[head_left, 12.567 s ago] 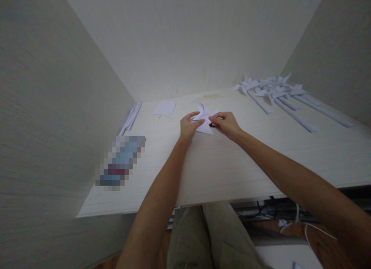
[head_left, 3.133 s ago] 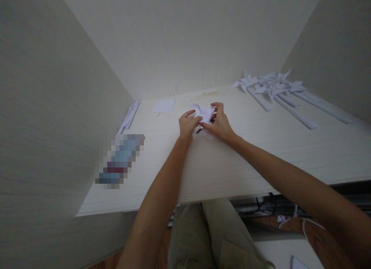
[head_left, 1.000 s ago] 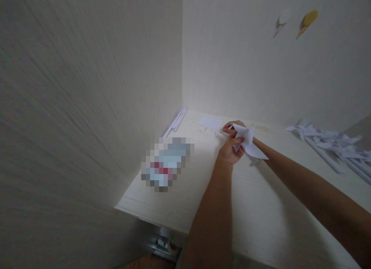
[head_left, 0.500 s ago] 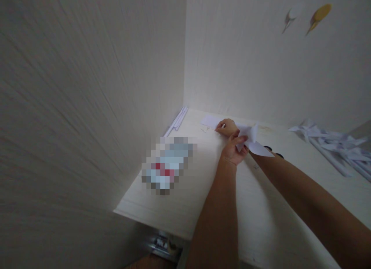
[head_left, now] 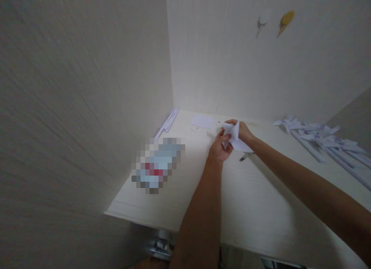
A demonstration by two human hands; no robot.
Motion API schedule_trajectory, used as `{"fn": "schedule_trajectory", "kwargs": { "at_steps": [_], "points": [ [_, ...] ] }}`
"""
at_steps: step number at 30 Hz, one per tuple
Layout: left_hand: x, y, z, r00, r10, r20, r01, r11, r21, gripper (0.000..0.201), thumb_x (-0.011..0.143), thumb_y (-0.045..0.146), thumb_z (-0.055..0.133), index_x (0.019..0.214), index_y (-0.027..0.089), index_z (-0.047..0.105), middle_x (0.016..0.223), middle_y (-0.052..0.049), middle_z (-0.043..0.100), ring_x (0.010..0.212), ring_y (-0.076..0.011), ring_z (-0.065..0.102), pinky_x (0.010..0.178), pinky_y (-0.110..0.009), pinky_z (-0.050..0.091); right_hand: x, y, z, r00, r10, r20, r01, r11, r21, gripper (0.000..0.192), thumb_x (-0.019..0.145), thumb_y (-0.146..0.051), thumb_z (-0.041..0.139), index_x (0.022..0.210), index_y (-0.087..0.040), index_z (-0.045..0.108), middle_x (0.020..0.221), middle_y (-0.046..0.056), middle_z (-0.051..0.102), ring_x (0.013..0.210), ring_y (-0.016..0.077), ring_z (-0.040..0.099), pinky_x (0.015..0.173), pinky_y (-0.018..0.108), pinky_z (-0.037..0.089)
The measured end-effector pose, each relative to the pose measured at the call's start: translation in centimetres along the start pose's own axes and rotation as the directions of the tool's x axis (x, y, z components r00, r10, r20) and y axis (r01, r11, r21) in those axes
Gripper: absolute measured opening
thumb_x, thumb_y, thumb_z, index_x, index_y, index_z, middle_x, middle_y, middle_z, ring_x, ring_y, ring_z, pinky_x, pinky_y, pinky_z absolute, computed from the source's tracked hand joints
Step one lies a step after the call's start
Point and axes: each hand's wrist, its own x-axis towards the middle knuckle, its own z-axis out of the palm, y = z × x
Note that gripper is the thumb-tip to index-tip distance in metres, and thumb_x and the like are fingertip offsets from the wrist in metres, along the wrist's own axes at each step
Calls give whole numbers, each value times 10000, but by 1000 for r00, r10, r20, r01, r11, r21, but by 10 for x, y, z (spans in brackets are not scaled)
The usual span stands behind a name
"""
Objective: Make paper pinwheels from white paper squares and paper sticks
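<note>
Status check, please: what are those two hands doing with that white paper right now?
Left hand and right hand both pinch the folded white paper, raised off the desk. Small dark tool lies beneath. Nothing blocks them.

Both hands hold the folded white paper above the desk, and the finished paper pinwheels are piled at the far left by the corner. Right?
Not quite. The head view shows the finished paper pinwheels piled at the far right. Both the left hand and right hand do hold the folded white paper above the desk.

White folded paper pinwheel (head_left: 235,139), held above desk, blades creased.
</note>
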Motion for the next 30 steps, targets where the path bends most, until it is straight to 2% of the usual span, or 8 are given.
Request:
{"fn": "schedule_trajectory", "kwargs": {
  "at_steps": [2,4,9,13,16,20,24,30],
  "points": [
    [0,0,1,1000,17,-14,-16,999,32,224,610,38,492,767,173,577,654,20,601,644,-98,576,621,-199,437,-18,0,-16,992,127,23,-129,974,185,141,593,-254,600,694,-160,569,584,11,639,549,133,602,522,246,501],
    [-1,0,2,1000,16,-3,-15,997,79,201,605,54,506,750,177,573,650,24,597,607,-87,567,601,-188,437,-36,1,-31,964,264,47,-259,875,408,188,538,-208,655,707,-171,584,615,4,651,593,126,617,585,237,517],
    [3,-5,4,999,37,33,-44,969,243,202,597,93,552,775,184,580,667,28,596,559,-70,542,544,-168,432,-77,4,-57,935,354,32,-296,725,622,214,506,-170,719,683,-166,598,626,16,659,631,121,630,666,227,529],
    [6,-9,3,996,80,25,-84,924,373,174,615,101,548,763,184,588,763,9,614,694,-86,569,668,-189,441,-97,8,-67,925,379,-5,-268,663,699,188,525,-161,714,682,-171,610,621,-2,652,652,113,633,702,212,529],
    [5,-9,3,997,64,49,-80,886,456,177,597,98,568,750,181,598,753,6,609,678,-80,561,665,-179,443,-104,7,-70,918,392,-55,-232,645,729,184,531,-161,710,687,-184,615,641,-7,655,694,116,633,694,196,531],
    [-1,-9,5,994,108,11,-97,839,536,181,571,134,603,745,183,591,772,0,607,701,-92,561,679,-198,450,-107,4,-72,919,385,-84,-212,663,718,143,564,-184,693,677,-197,606,648,-10,653,676,117,632,657,205,540],
    [-3,-14,7,988,145,-49,-86,791,606,310,489,139,675,772,170,552,711,14,595,655,-98,561,654,-228,455,-107,-1,-71,922,376,-90,-202,668,716,134,564,-190,691,651,-200,590,645,-15,656,653,103,628,634,189,527],
    [-5,-23,8,974,225,-40,-128,682,720,367,452,159,698,775,156,522,604,29,584,538,-85,541,592,-240,460,-107,-7,-69,936,332,-122,-171,726,666,138,548,-195,694,650,-190,601,652,-7,655,594,105,611,607,231,514]
  ]
}}
